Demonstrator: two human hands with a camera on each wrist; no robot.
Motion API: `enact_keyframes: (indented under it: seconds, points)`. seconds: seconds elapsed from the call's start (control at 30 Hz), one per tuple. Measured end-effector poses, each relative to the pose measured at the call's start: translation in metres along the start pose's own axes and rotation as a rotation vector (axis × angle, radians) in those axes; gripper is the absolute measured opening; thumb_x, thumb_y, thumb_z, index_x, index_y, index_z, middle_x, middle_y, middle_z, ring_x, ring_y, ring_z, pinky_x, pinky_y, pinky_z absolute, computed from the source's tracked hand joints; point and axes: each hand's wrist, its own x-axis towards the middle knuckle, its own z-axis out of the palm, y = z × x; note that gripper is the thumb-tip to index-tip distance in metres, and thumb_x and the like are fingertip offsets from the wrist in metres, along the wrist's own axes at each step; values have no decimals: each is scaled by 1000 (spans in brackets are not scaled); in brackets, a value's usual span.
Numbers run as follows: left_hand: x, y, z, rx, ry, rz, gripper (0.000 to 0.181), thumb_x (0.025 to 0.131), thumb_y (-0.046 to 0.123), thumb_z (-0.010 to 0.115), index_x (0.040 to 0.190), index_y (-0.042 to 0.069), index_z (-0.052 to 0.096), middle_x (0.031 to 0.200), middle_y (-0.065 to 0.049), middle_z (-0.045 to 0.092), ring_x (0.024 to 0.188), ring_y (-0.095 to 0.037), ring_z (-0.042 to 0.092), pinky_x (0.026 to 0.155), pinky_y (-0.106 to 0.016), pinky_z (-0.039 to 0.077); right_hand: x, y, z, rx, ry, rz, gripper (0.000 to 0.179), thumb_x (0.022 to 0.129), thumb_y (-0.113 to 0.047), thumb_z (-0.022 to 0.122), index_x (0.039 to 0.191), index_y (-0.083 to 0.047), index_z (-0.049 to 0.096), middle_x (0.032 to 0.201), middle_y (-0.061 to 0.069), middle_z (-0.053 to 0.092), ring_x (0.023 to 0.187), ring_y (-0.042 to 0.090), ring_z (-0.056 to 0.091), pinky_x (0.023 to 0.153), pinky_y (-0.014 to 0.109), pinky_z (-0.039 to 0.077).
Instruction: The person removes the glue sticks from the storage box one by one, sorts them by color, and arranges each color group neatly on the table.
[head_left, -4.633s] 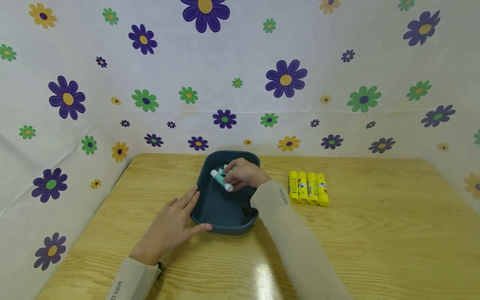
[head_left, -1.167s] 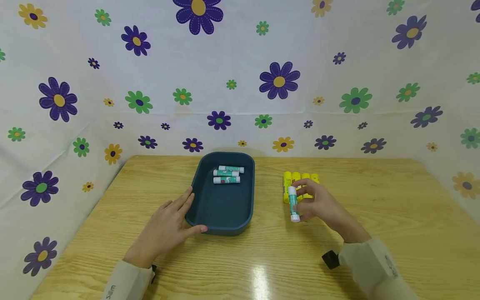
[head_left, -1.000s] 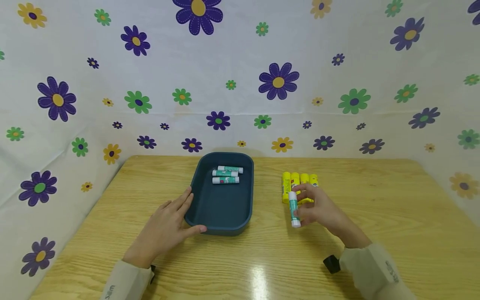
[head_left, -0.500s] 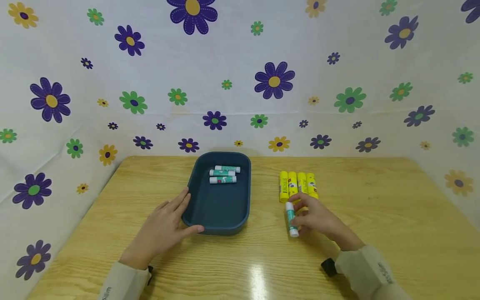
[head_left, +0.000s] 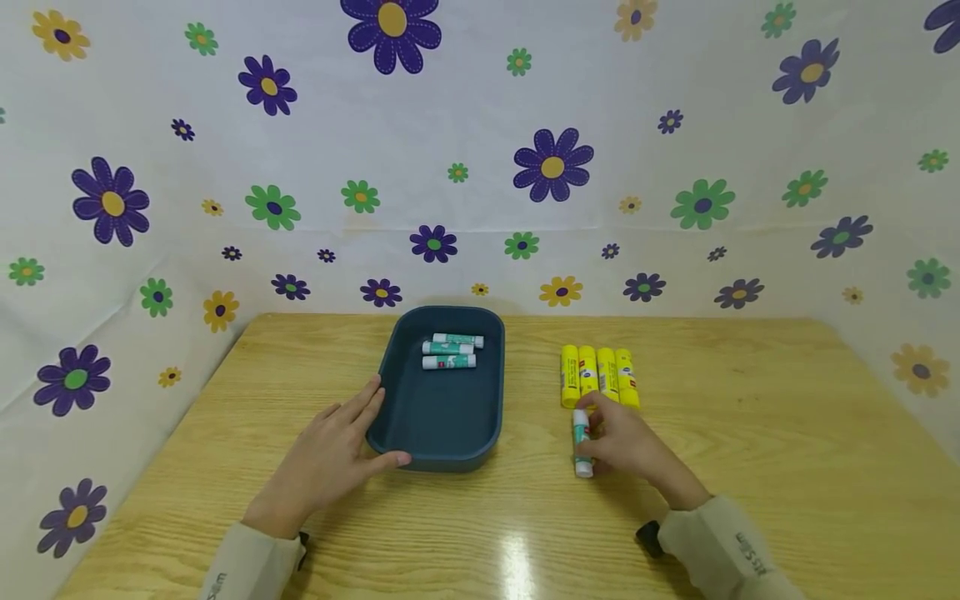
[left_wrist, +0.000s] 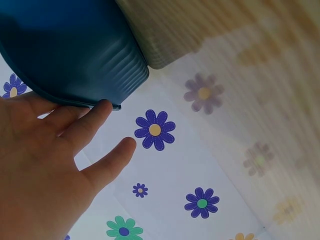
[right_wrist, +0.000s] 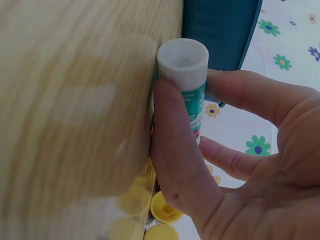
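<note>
My right hand [head_left: 618, 437] pinches a green-and-white glue stick [head_left: 582, 442] between thumb and fingers, right at the tabletop. In the right wrist view the white end of this glue stick [right_wrist: 184, 62] faces the camera. Just beyond it, several yellow glue sticks [head_left: 598, 377] lie side by side in a row. My left hand [head_left: 326, 458] rests against the left side and near corner of a dark blue tray [head_left: 435, 433], fingers extended; the left wrist view shows fingertips at the rim of the tray [left_wrist: 75, 60]. Inside the tray, toward its far end, lie three green-and-white glue sticks [head_left: 448, 362].
Everything stands on a light wooden table [head_left: 750, 433]. A white cloth [head_left: 480, 100] with printed flowers hangs behind the table and along its sides. The tray stands left of the yellow row, with bare wood between them.
My right hand took a green-and-white glue stick out of the tray, carried it right, and lowered it to the table in front of the yellow row. My left hand stayed at the tray.
</note>
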Motion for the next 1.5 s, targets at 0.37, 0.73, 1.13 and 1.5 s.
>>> enact_keyframes:
  seconds: [0.37,0.73,1.13,1.5]
  points:
    - [-1,2,2,-9,9,5,96,92,68,57,147,-10,46,157,-23,39,132,-38,53,104,-60,44,0,-3,3,-65,4,5,53,85,2,78,129,9,49,102,17,60,71,20,65,60,34,61]
    - [-1,1,2,2,20,11,96,92,69,56,146,-11,46,156,-23,39,131,-38,54,103,-60,45,1,-5,3,-71,10,21,60,86,-1,79,134,10,44,104,19,59,73,21,65,61,35,61]
    - [-2,-1,0,-1,22,11,96,93,69,55,146,-10,46,156,-24,40,130,-38,55,103,-60,45,-3,-10,-20,-17,-30,9,62,92,-7,74,139,10,38,118,30,53,79,27,67,63,40,62]
    - [1,0,-3,0,-8,-10,97,92,70,55,147,-10,46,157,-23,38,133,-38,52,105,-61,43,14,-28,-49,98,-34,-60,66,98,-13,67,146,12,31,120,28,50,89,31,65,71,43,62]
